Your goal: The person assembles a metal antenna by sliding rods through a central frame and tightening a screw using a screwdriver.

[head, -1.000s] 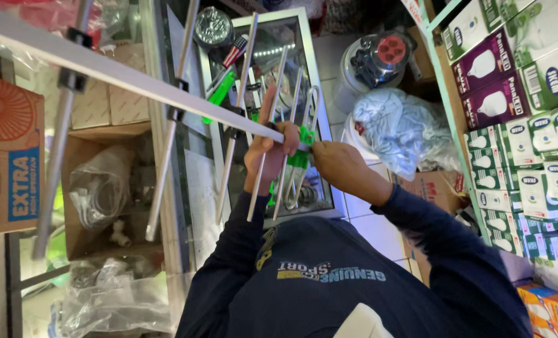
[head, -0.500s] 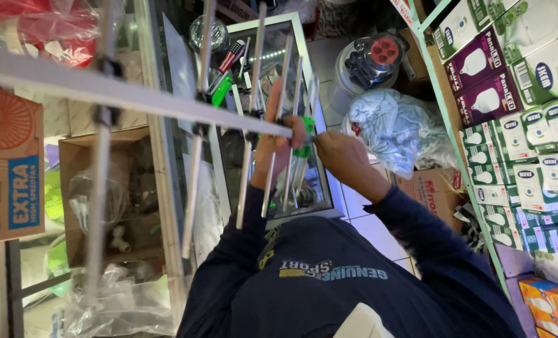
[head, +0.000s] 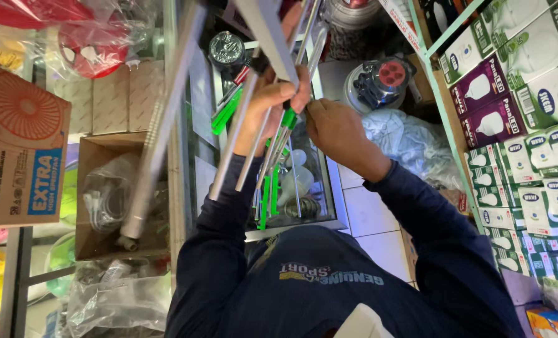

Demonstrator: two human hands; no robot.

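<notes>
Gripping antenna rods [head: 279,134] (green-tipped): both hands [head: 272,103].

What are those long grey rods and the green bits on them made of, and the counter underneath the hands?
The rods look like bare metal, probably aluminium: pale grey with a dull sheen. The green pieces seem to be plastic, bright and evenly coloured. The counter looks like glass in a metal frame, since goods show through it. The left hand grips the rods; the right hand touches them.
</notes>
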